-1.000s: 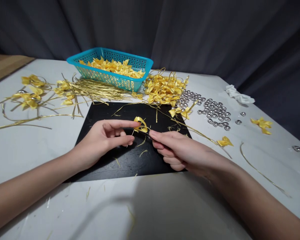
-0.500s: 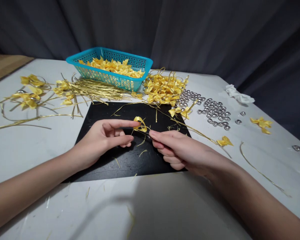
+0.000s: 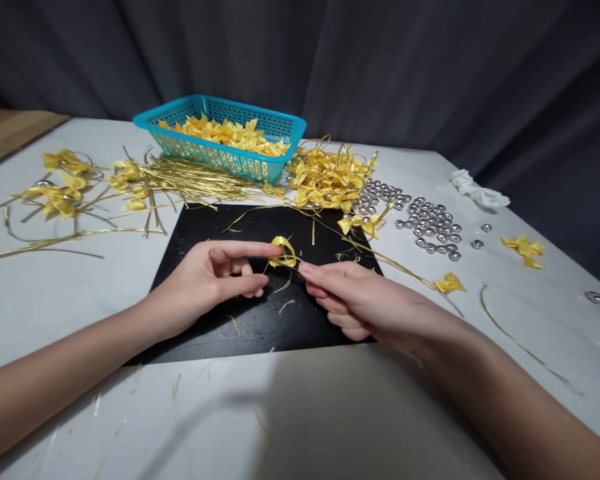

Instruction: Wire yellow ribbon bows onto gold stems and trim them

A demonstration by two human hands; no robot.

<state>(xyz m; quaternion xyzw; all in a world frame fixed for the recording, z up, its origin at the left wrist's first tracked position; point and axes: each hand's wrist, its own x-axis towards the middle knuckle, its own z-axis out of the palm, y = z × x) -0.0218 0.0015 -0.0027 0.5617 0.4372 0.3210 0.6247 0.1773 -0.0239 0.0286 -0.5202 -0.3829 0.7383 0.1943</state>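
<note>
Over the black mat (image 3: 200, 320), my right hand (image 3: 343, 293) is closed, thumb and forefinger pinching a thin gold cord (image 3: 298, 259). A small loop of yellow ribbon (image 3: 281, 243) is at the cord's left end, between my two hands. My left hand (image 3: 220, 270) points its forefinger to the right, the tip touching the ribbon loop. Its thumb is held lower, apart from the forefinger, and the other fingers curl in. A fine strand runs down from the loop toward the left thumb; whether the thumb touches it I cannot tell.
Behind the mat stand a blue basket (image 3: 220, 103) of yellow ribbon pieces, a bundle of gold cords (image 3: 195, 179) and a heap of yellow bows (image 3: 330, 175). Silver beads (image 3: 433, 223) lie to the right, near a crumpled white piece (image 3: 479, 190). More bows (image 3: 60, 200) lie left.
The ribbon loop between my hands has turned slightly and looks rounder and more open. My left forefinger has shifted a little to the right; the right hand keeps its pinch.
</note>
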